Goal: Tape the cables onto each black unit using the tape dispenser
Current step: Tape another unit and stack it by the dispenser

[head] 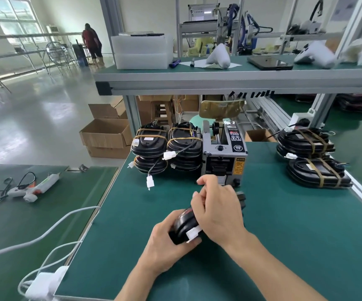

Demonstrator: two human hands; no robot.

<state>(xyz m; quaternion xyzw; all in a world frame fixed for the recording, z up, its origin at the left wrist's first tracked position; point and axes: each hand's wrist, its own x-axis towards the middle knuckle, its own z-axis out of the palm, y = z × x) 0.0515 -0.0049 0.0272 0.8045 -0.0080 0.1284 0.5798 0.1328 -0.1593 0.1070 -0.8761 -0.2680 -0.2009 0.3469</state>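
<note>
Mid-counter (284, 246), just before the tape dispenser (224, 153): left hand (167, 246) fingers curled round a black unit (184, 224), right hand (217, 209) resting over it, its fingers' grip unclear.

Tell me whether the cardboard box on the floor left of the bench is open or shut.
Open. The cardboard box has its top flaps standing up and spread outward, and its inside walls are visible. What it contains cannot be told.
</note>
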